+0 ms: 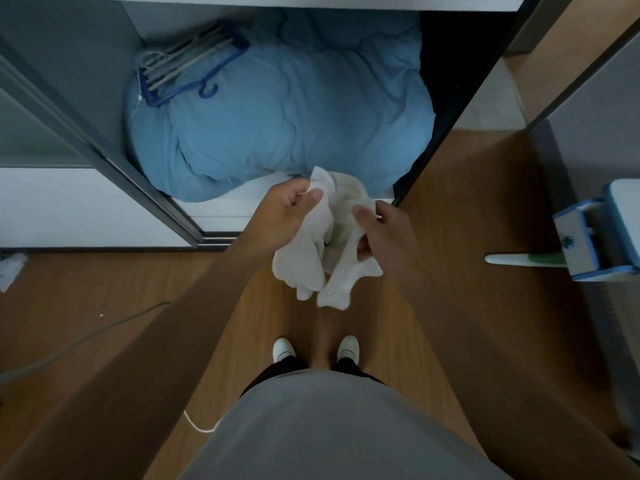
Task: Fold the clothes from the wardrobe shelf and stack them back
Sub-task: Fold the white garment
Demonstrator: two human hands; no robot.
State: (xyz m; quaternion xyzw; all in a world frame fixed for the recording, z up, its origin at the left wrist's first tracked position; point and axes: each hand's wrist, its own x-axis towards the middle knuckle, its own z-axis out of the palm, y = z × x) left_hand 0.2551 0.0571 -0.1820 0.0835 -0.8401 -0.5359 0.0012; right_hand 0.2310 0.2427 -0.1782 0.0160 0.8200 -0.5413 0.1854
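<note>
Step in hand: the person stood before the open wardrobe (104,81) with one white garment (322,244) held up in the air between both hands, so this looked like the sorting-out before a fold, finding edges and not yet creasing anything.
Left hand: the left hand (287,211) pinched an upper corner of the cloth between thumb and curled fingers, a narrow, closed grip.
Right hand: the right hand (384,230) gripped the other side of the cloth, thumb on top and fingers tucked under the fabric.
Garment: it hung crumpled and bunched, two lobes drooping toward the wooden floor (450,237), above the white shoes (284,349) (what kind of garment it was could not be told).
Next move: by my judgement the cloth needed spreading taut between the hands until a straight edge showed, then halving; slack folds would likely make a lumpy stack.
Wardrobe compartment: the lower bay held a large blue quilt (284,109) that filled most of it, with a bundle of hangers (187,67) lying on its upper left part.
Stack: no folded pile was visible; the shelf edge (311,1) above showed only its underside.
</note>
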